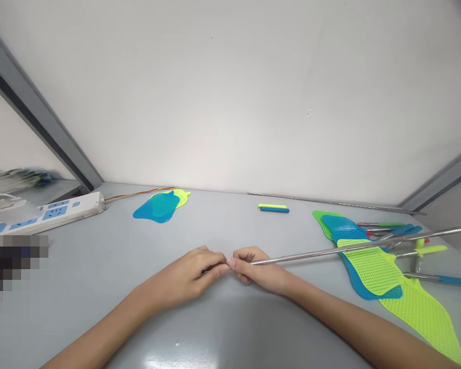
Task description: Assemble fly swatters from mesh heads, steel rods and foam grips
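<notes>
My left hand (194,274) and my right hand (255,269) meet over the middle of the table, fingertips nearly touching. Both are closed on the thin end of a silver metal rod (311,253), which looks telescopic. From my right hand the rod slopes up to the right, growing thicker. It passes over a pile of perforated fly swatter heads, among them a yellow-green head (372,269) and a blue head (341,225). The tip of the rod is hidden by my fingers.
Finished-looking swatter handles (430,251) lie at the right. Behind are a blue tube (274,209), a yellow tube (272,205) and another long rod (330,201) by the wall. Left are a blue swatter head (155,209) and a power strip (57,212).
</notes>
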A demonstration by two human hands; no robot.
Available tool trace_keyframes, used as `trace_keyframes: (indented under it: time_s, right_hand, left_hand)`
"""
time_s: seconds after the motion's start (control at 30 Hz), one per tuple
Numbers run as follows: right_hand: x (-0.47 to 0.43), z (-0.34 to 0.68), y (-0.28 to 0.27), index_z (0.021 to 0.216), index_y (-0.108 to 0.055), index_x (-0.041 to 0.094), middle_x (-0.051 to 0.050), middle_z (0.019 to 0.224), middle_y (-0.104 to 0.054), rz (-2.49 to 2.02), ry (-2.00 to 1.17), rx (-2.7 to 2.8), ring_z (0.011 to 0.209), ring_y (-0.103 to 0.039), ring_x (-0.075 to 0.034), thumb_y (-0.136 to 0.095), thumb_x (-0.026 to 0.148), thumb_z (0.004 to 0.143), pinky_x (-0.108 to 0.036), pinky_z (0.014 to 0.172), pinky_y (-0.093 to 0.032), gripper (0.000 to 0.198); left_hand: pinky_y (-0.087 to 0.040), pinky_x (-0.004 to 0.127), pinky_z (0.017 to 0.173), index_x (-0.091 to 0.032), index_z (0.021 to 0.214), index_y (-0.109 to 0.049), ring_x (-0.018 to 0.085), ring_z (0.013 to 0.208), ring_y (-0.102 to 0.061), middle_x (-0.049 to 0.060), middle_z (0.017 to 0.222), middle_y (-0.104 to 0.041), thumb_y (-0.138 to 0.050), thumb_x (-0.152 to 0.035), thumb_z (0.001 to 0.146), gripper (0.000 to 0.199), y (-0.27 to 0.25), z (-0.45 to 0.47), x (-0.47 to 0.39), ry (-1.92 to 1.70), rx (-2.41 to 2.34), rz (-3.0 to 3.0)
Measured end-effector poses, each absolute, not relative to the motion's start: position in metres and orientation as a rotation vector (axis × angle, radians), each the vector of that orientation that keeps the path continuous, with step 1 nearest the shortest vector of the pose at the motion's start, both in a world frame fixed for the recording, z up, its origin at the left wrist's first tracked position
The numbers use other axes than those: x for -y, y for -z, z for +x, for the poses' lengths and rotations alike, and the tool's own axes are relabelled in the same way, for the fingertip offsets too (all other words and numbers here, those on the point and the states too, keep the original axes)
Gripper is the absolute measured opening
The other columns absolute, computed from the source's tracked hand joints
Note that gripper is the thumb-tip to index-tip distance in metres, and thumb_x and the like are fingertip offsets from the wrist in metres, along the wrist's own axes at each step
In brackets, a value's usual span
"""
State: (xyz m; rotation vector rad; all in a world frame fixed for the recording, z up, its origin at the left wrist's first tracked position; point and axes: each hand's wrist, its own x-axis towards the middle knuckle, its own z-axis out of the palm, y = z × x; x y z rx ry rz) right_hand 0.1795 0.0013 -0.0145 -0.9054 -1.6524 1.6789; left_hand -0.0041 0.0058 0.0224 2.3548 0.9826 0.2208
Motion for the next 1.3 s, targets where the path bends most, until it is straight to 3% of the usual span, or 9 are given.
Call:
trace_keyframes:
  time_s: [0.27,0.43,0.6,0.87,1.07,1.3]
  right_hand:
    - [-0.004,0.179,0.019,0.053,-0.039,0.016,0.005,0.044,-0.037,-0.879,-1.633,1.464,0.042,-0.031,-0.006,-0.048,0.042,0.075,-0.021,0.043,-0.024,0.035]
    - [-0.007,0.178,0.029,0.053,-0.039,0.017,0.006,0.043,-0.031,-0.818,-1.67,1.102,0.037,-0.031,-0.006,-0.043,0.051,0.074,-0.021,0.039,-0.021,0.04]
    - [-0.013,0.183,0.031,0.048,-0.033,0.017,0.007,0.04,-0.022,-0.738,-1.627,0.785,0.032,-0.028,-0.006,-0.032,0.06,0.073,-0.02,0.035,-0.015,0.049]
    - [-0.027,0.19,0.037,0.046,-0.023,0.018,0.008,0.039,-0.017,-0.891,-1.356,0.605,0.031,-0.023,-0.005,-0.05,0.041,0.07,-0.02,0.034,-0.013,0.043]
    - [-0.028,0.19,0.036,0.046,-0.024,0.018,0.008,0.04,-0.018,-0.845,-1.373,0.553,0.032,-0.023,-0.005,-0.048,0.039,0.072,-0.02,0.033,-0.015,0.041]
    - [-0.029,0.193,0.033,0.046,-0.025,0.017,0.007,0.041,-0.019,-0.779,-1.418,0.455,0.032,-0.023,-0.005,-0.046,0.036,0.073,-0.021,0.034,-0.015,0.039]
  left_hand:
    - [-0.035,0.023,0.059,-0.021,0.069,-0.042,0.014,0.066,-0.046,-0.003,0.062,-0.042,-0.021,-0.036,0.087,0.032,-0.014,-0.005,-0.006,-0.249,-1.101,2.328]
    - [-0.03,0.021,0.05,-0.02,0.063,-0.036,0.011,0.053,-0.039,-0.005,0.055,-0.034,-0.018,-0.035,0.088,0.034,-0.02,-0.005,-0.012,-0.327,-1.132,2.327]
    - [-0.029,0.021,0.049,-0.02,0.061,-0.033,0.012,0.052,-0.038,-0.005,0.054,-0.032,-0.019,-0.035,0.087,0.033,-0.025,-0.012,-0.018,-0.354,-1.213,2.358]
    - [-0.033,0.022,0.053,-0.021,0.064,-0.039,0.014,0.058,-0.045,-0.003,0.057,-0.04,-0.022,-0.037,0.086,0.033,-0.029,-0.022,-0.024,-0.332,-1.283,2.419]
    - [-0.036,0.023,0.059,-0.022,0.071,-0.047,0.015,0.065,-0.049,-0.002,0.062,-0.048,-0.022,-0.039,0.086,0.034,-0.031,-0.02,-0.023,-0.297,-1.282,2.427]
    - [-0.036,0.023,0.06,-0.023,0.075,-0.045,0.015,0.067,-0.049,-0.002,0.068,-0.049,-0.023,-0.039,0.086,0.03,-0.034,-0.023,-0.024,-0.327,-1.299,2.421]
